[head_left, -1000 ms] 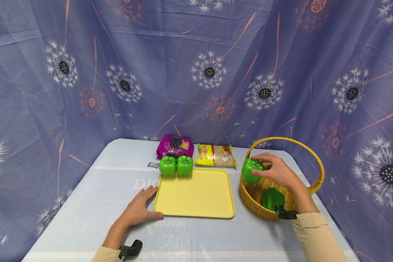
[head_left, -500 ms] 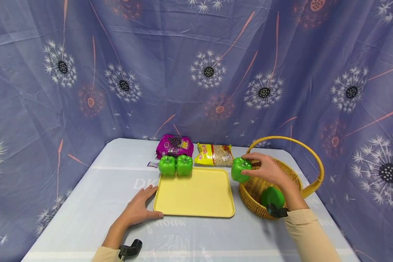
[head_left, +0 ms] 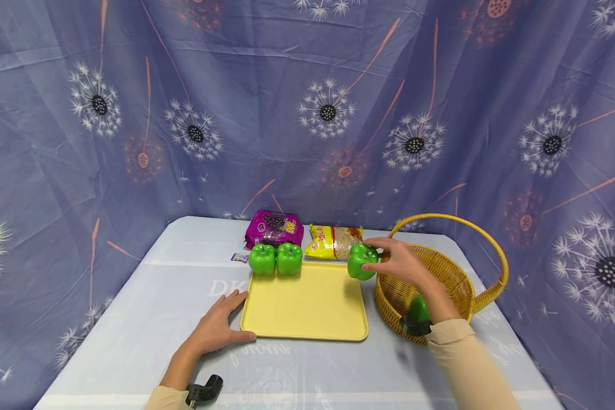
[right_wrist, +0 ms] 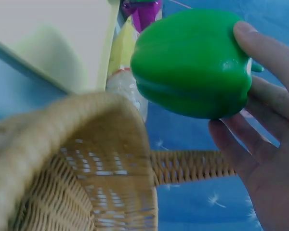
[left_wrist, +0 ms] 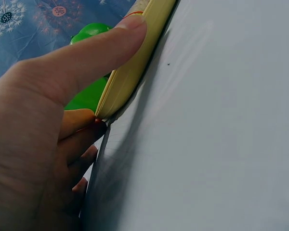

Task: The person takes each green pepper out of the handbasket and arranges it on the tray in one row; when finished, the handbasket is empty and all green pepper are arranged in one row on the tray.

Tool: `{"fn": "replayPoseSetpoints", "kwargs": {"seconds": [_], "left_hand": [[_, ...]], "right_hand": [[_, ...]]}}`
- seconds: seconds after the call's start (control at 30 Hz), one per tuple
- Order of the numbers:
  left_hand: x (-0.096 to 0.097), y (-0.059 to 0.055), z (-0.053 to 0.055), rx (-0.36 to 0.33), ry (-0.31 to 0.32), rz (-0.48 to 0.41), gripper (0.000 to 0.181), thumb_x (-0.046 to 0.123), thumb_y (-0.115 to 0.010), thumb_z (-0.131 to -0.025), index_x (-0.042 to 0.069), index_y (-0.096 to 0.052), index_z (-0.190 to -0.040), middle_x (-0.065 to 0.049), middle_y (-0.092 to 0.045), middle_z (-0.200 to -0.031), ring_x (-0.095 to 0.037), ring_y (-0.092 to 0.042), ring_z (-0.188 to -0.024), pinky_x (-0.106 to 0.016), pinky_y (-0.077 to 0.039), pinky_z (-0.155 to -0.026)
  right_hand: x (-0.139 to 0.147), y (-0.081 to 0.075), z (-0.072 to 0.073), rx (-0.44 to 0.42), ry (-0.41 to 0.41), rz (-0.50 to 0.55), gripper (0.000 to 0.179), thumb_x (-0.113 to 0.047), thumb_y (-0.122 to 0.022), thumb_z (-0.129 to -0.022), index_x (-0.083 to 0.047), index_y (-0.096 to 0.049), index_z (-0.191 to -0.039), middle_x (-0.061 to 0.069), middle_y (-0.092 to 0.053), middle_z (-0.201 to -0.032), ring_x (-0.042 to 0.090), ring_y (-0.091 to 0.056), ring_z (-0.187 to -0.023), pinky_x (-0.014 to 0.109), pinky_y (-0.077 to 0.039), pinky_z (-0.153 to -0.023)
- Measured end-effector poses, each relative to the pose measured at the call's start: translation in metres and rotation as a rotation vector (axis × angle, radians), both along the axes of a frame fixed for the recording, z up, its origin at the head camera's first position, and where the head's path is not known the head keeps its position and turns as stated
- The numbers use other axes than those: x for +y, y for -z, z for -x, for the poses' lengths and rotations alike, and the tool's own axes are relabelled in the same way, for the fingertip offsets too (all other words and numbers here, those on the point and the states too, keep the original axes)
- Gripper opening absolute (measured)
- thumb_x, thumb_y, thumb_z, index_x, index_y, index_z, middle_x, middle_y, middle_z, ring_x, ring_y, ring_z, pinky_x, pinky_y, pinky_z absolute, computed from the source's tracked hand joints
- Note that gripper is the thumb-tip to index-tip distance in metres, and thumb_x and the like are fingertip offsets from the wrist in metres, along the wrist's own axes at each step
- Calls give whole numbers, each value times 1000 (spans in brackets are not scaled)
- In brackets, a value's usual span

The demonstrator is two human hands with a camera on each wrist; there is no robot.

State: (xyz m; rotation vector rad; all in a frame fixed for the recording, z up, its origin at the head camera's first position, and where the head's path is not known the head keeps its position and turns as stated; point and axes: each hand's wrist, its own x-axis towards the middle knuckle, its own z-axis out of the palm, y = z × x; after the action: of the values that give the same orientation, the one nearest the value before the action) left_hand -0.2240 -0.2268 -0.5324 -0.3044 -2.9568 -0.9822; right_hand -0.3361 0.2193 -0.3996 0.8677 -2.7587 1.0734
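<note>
Basket (head_left: 389,319) at 3 o'clock of tray (head_left: 307,302), paired peppers (head_left: 263,261) at 11. Right hand (head_left: 397,261) grips green pepper (head_left: 357,263) over 1 o'clock corner; right-wrist view: stem (right_wrist: 256,67), long axis toward 3. Left hand (head_left: 219,323) extended, touching 9.

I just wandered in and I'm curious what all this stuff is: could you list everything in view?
Table: 1, pale, centre
Curtain: 1, blue-violet with dandelion print, behind the table
Tray: 1, yellow, mid-table
Basket: 1, tan wicker, right of tray
Paired peppers: 2, green, tray's far left corner
Held pepper: 1, green, near tray's far right corner
Basket pepper: 1, green, inside basket
Packet: 1, purple, behind paired peppers
Bag: 1, yellow and clear, behind tray
Sachet: 1, purple, left of paired peppers
Left hand: 1, bare, touching tray
Right hand: 1, bare, gripping held pepper
Wristbands: 2, black, one per wrist
Sleeves: 2, beige, forearms
</note>
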Motion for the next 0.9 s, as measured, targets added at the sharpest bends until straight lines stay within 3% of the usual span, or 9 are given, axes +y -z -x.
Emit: {"fn": "replayPoseSetpoints", "kwargs": {"seconds": [0.37, 0.9], "left_hand": [[0, 1, 0, -3, 0, 3, 113, 72, -77, -57, 17, -40, -148, -12, -35, -151, -38, -24, -140, -60, -21, -111], [0, 1, 1, -17, -9, 13, 114, 72, -76, -57, 18, -38, -149, -12, -34, -152, -36, -24, -140, -57, -20, -113]], "right_hand": [[-27, 12, 14, -72, -33, 31, 65, -37, -80, -78, -12, -57, -134, 6, -56, -131, 25, -55, -114, 41, -52, -92], [-66, 31, 35, -126, -4, 13, 65, -26, -81, -80, -9, -55, -136, 10, -47, -140, 28, -52, -119, 41, -51, -94]]}}
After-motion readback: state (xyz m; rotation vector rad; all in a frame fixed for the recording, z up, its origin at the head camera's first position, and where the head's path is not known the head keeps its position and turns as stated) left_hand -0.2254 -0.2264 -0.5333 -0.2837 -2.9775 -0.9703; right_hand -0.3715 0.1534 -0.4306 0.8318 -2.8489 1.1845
